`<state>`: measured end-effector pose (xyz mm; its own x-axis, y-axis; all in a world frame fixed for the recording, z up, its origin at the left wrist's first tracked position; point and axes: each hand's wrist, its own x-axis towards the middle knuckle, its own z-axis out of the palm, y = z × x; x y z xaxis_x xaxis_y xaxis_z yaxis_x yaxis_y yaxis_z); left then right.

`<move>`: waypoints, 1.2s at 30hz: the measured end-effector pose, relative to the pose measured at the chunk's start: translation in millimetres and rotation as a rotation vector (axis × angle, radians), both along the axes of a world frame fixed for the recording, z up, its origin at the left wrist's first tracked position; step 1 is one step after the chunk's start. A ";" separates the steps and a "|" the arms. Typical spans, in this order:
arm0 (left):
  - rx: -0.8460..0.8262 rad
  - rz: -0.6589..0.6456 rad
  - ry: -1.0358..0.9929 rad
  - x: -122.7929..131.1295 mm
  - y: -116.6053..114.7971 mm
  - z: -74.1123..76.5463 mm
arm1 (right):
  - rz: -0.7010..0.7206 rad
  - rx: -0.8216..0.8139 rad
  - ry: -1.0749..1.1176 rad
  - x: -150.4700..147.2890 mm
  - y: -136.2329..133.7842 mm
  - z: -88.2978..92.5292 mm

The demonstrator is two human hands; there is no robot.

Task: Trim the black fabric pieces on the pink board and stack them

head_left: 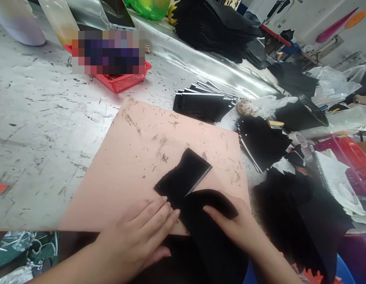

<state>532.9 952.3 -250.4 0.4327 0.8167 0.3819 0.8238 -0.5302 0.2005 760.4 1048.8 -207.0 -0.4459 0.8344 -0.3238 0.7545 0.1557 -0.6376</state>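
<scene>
A black rectangular piece of material [185,171] with a pale strip along one edge lies on a pinkish sheet [111,177]. My left hand [141,227] rests with its fingers stretched out, the tips at the near end of that piece. In my right hand [230,225], thumb on top, a larger black sheet of material [214,236] is gripped and curled upward. This sheet meets the rectangular piece near my left fingertips and hangs down over the table's front edge. Whether the two are joined is hard to see. My right fingers are hidden beneath the sheet.
Fanned black pieces with white edges [203,100] lie behind the pinkish sheet; another black stack [262,140] sits to the right. Large black sheets [301,217] overhang the right side. A red basket [123,82] stands at the back left, near a phone [117,15].
</scene>
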 end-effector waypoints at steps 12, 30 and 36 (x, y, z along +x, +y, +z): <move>0.088 0.009 -0.005 11.0 8.9 -3.4 | -0.152 0.148 -0.087 7.8 10.7 -4.3; -0.066 -0.114 0.127 27.9 50.2 12.5 | -0.196 0.099 -0.162 0.9 33.4 -4.9; 0.033 -0.089 0.113 28.1 54.4 4.4 | -0.239 0.048 -0.100 4.2 43.1 -7.6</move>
